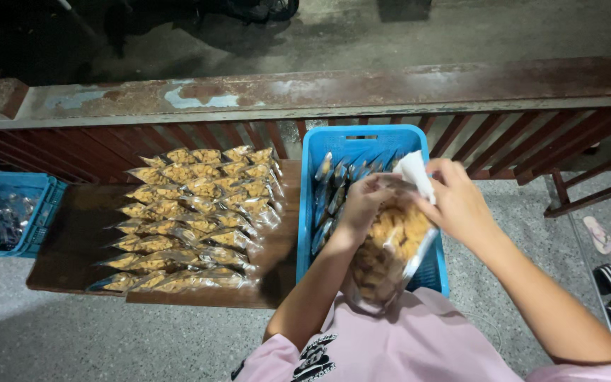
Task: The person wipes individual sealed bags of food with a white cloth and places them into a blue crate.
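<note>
both hands, left hand (363, 201) and right hand (455, 201), fingers pinching clear snack bag (387, 251) top over blue crate (362, 141); advisable: grip kept even, bag upright.

**Low wooden board and speckled floor**

A dark brown, flat wooden board (72, 237) lies on the grey speckled stone floor (107, 339). Rows of clear plastic packets of golden fried snacks (192, 219) cover its middle and right part, overlapping. 2 blue plastic crates flank it: 1 (362, 141) touching its right edge, 1 (8, 212) just beside its left.
</note>
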